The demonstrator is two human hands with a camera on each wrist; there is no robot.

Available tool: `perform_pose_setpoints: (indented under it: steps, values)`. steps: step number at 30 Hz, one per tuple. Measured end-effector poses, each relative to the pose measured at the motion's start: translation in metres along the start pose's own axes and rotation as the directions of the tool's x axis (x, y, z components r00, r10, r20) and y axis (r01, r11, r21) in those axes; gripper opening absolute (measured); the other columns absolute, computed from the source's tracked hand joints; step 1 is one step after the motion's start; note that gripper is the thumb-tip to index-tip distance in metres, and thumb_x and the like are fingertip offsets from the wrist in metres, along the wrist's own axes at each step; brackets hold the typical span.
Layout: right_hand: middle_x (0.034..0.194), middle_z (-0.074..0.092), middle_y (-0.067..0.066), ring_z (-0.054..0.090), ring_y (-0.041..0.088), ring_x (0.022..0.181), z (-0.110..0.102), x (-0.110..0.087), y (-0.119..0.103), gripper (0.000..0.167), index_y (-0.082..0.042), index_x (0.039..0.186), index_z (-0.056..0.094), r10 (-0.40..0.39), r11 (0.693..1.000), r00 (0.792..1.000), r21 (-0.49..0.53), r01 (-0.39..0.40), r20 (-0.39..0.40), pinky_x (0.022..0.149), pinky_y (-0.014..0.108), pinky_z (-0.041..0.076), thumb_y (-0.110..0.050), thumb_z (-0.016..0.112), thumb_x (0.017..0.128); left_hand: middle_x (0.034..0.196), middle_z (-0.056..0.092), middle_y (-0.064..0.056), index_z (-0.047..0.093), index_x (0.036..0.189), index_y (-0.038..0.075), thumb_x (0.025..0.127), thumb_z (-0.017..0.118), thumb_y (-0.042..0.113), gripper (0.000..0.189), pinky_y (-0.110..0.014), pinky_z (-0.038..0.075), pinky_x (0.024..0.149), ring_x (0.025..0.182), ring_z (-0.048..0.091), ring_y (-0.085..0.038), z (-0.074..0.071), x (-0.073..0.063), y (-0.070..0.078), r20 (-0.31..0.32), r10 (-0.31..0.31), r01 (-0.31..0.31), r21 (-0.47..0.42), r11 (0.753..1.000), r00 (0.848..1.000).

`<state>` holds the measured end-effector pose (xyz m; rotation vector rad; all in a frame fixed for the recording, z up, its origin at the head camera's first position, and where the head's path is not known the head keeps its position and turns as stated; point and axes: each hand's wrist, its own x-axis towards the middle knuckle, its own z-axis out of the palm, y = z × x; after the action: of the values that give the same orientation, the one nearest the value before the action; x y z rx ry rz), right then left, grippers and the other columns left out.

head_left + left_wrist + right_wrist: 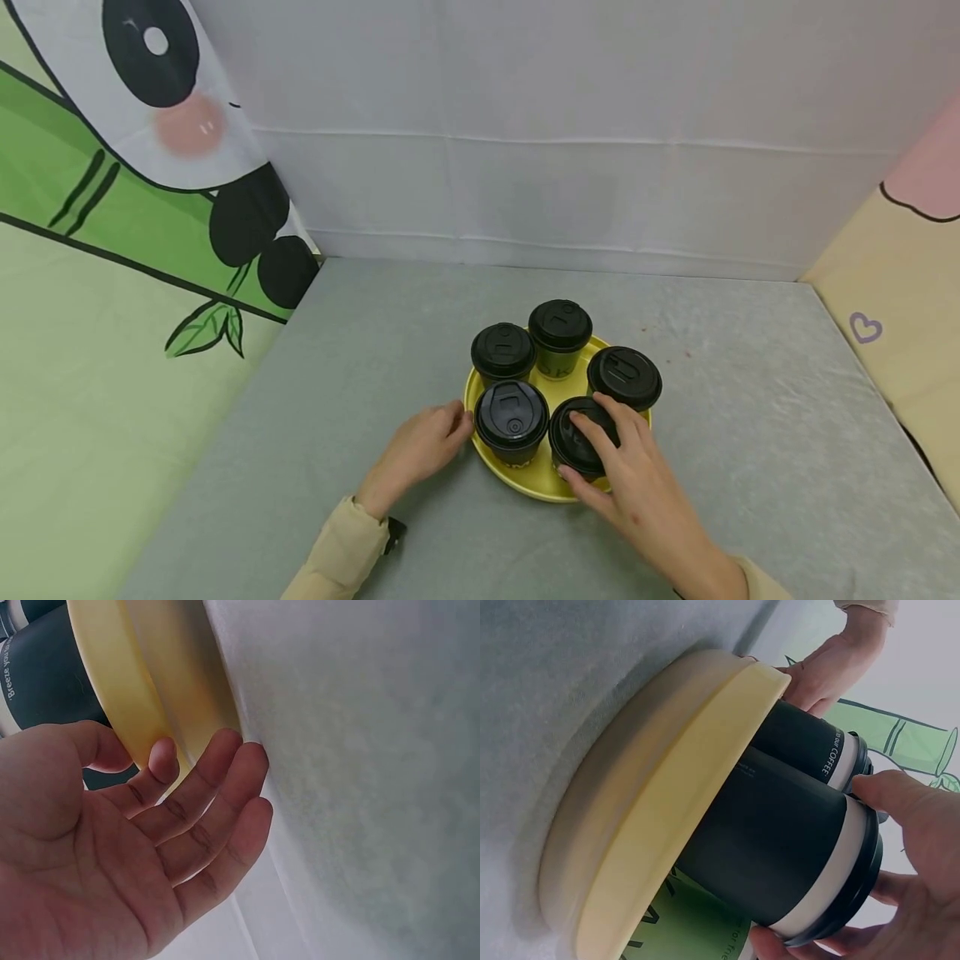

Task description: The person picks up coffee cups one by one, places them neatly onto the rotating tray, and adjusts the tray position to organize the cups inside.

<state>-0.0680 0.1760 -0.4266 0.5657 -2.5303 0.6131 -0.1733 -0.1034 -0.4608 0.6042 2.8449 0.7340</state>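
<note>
A round yellow tray (545, 487) carries several paper coffee cups with black lids. My right hand (648, 487) grips the front right coffee cup (780, 832) by its black lid, thumb on one side and fingertips on the other. This cup has a dark sleeve with a pale band under the lid, and stands on the tray. At the tray's left edge, my left hand (423, 450) pinches the rim between thumb and forefinger, its other fingers loosely bent beside the outer wall. The front left cup (512, 417) stands right by the left fingertips.
Behind these stand a back left cup (502, 350), a back cup (560, 329) with a green sleeve, and a right cup (625, 377). The tray sits on a grey cloth-covered table (360, 350). A white curtain (555, 183) hangs behind, with printed cloth (97, 333) at the left.
</note>
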Motion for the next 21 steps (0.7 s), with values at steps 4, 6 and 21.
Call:
perform_pose_setpoints:
  steps: [4, 6, 21]
  values:
    - [0.142, 0.047, 0.024, 0.045, 0.039, 0.129, 0.001, 0.000, -0.001, 0.057, -0.011, 0.133, 0.060, 0.010, 1.000, 1.000, -0.003, -0.010, -0.001, 0.089, 0.057, 0.051, -0.055, 0.051, 0.098, 0.061, 0.044, 0.004, 0.052, 0.077, 0.017, 0.104, 0.048, 0.026, 0.029, -0.027, 0.032, 0.050, 0.053, 0.041, -0.010, 0.000, 0.001, 0.000, 0.007, 0.003, -0.003, -0.003, 1.000, 1.000]
    - [0.142, 0.046, 0.024, 0.045, 0.039, 0.130, 0.002, -0.001, -0.001, 0.058, -0.010, 0.134, 0.059, 0.007, 1.000, 1.000, 0.000, -0.007, -0.014, 0.089, 0.058, 0.051, -0.056, 0.051, 0.098, 0.061, 0.044, 0.004, 0.053, 0.077, 0.017, 0.104, 0.048, 0.026, 0.029, -0.027, 0.032, 0.050, 0.053, 0.041, -0.010, 0.000, 0.001, 0.000, 0.010, 0.001, -0.001, -0.007, 1.000, 1.000]
    - [0.142, 0.049, 0.021, 0.047, 0.041, 0.128, -0.032, 0.020, 0.010, 0.050, -0.006, 0.133, 0.059, 0.062, 0.997, 0.997, 0.042, -0.060, -0.044, 0.095, 0.061, 0.044, -0.041, 0.066, 0.097, 0.062, 0.048, 0.004, 0.053, 0.076, 0.017, 0.105, 0.048, 0.026, 0.030, -0.028, 0.034, 0.051, 0.053, 0.044, -0.010, -0.002, 0.005, -0.010, 0.029, -0.005, 0.006, -0.009, 1.000, 1.000]
